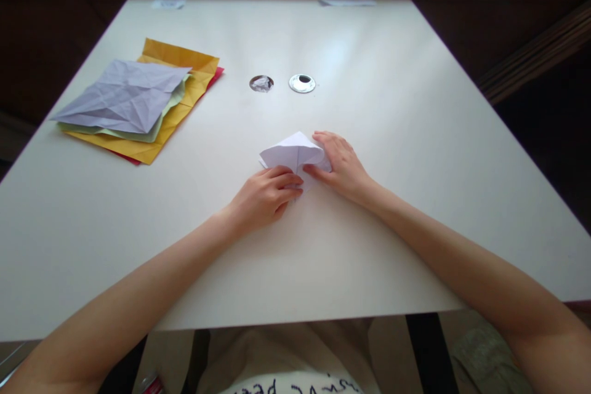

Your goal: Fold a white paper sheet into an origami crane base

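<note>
A small folded sheet of white paper (292,151) rests on the table in front of me, its top raised to a peak with a crease down the middle. My left hand (269,194) lies over its lower left part, fingers closed against the paper. On the right side, my right hand (340,166) holds the paper between the thumb, in front, and the fingers, behind the right corner. The lower part of the paper is partly hidden by my left fingers.
Creased paper sheets lie stacked at the left: lilac (127,95) on top, then pale green, yellow (180,52) and red. Behind the white paper, the white table (392,104) has two round holes, one with a metallic ring (295,87). White paper pieces (346,0) sit along the far edge.
</note>
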`<state>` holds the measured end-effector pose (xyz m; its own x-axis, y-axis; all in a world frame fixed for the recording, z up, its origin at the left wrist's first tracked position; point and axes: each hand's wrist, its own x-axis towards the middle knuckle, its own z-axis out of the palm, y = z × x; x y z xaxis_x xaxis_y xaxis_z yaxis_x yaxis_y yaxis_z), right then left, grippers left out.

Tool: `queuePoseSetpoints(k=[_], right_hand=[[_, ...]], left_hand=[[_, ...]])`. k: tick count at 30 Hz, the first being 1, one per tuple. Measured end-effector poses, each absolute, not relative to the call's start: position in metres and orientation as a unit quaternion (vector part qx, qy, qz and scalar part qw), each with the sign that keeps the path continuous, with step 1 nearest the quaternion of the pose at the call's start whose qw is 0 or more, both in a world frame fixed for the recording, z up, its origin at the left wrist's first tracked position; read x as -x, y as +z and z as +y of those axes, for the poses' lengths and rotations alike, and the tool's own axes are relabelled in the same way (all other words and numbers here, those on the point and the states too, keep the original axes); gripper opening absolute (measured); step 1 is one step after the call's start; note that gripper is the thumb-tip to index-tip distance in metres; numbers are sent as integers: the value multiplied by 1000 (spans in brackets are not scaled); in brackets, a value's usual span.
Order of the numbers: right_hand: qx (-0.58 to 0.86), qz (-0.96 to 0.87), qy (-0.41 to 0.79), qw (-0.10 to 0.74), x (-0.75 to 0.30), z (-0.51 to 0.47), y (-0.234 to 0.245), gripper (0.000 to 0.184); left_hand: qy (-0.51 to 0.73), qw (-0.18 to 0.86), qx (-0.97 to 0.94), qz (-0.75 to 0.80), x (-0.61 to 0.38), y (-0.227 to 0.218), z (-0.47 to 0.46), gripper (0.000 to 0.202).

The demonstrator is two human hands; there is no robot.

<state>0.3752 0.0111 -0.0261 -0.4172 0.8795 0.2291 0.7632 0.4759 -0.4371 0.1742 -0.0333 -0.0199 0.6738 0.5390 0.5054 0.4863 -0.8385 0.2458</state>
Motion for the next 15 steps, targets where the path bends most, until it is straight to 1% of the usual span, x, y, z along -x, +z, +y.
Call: queuePoseSetpoints(k=[9, 12, 15], right_hand=[[492, -832, 136, 218, -376, 12, -27, 55], [490, -832, 133, 224, -376, 12, -27, 54], [487, -833, 132, 226, -376, 12, -27, 54]], left_hand=[[310, 82, -917, 237, -173, -19, -34, 23], [305, 76, -919, 237, -172, -18, -35, 22], [292, 55, -916, 269, -173, -19, -34, 25]])
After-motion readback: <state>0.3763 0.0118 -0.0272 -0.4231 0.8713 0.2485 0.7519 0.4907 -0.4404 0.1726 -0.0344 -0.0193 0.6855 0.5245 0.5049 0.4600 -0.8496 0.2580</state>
